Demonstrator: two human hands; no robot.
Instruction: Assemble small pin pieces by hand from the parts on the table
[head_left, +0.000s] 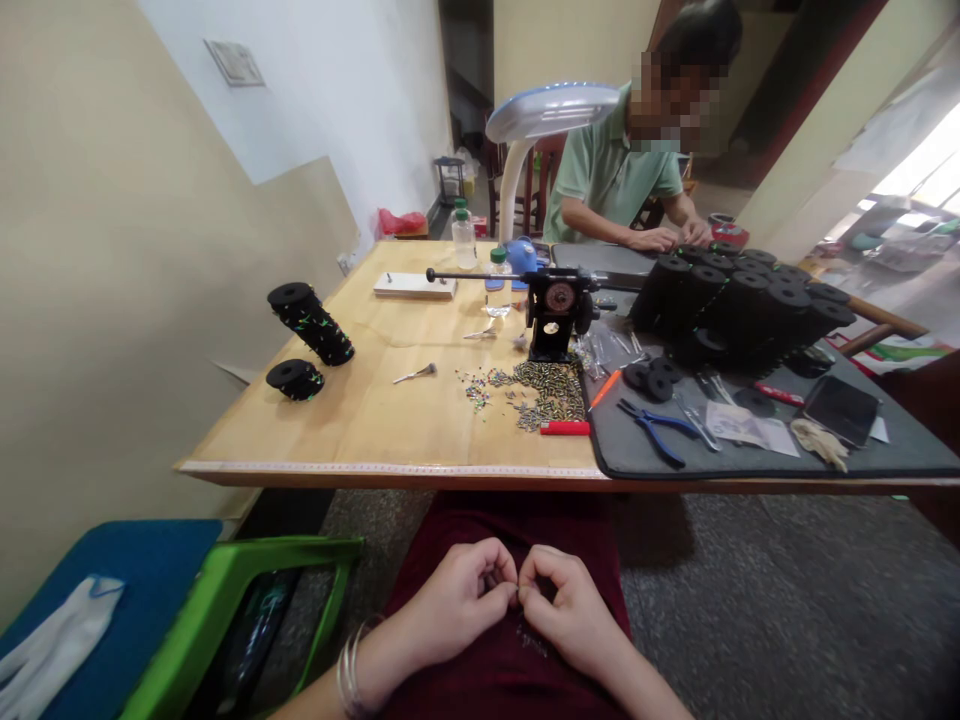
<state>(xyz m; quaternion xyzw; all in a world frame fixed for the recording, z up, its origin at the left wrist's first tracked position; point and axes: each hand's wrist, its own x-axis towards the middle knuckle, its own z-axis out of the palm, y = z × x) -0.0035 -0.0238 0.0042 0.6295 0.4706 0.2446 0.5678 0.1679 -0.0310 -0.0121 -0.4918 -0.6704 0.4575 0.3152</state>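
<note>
Over my lap, covered in dark red cloth (450, 535), my left hand (476, 595) and my right hand (566, 600) meet with thumbs and forefingers pinched together. Whatever sits between the fingertips is too small to make out. Just below the fingers, some tiny dark pieces (532, 640) lie on the cloth. Beyond my hands, a heap of small metal and coloured parts (551, 390) spreads on the wooden table (360, 430), with a red lighter (565, 428) at its near edge and a small brush (416, 373) to its left.
A black winding device (559, 310) stands mid-table. Stacked black foam spools (720, 310), blue pliers (660, 430) and a phone (838, 410) rest on a grey mat (622, 455). More spools (311, 325) stand left. A co-worker (622, 180) sits opposite; a green stool (247, 560) is beside me.
</note>
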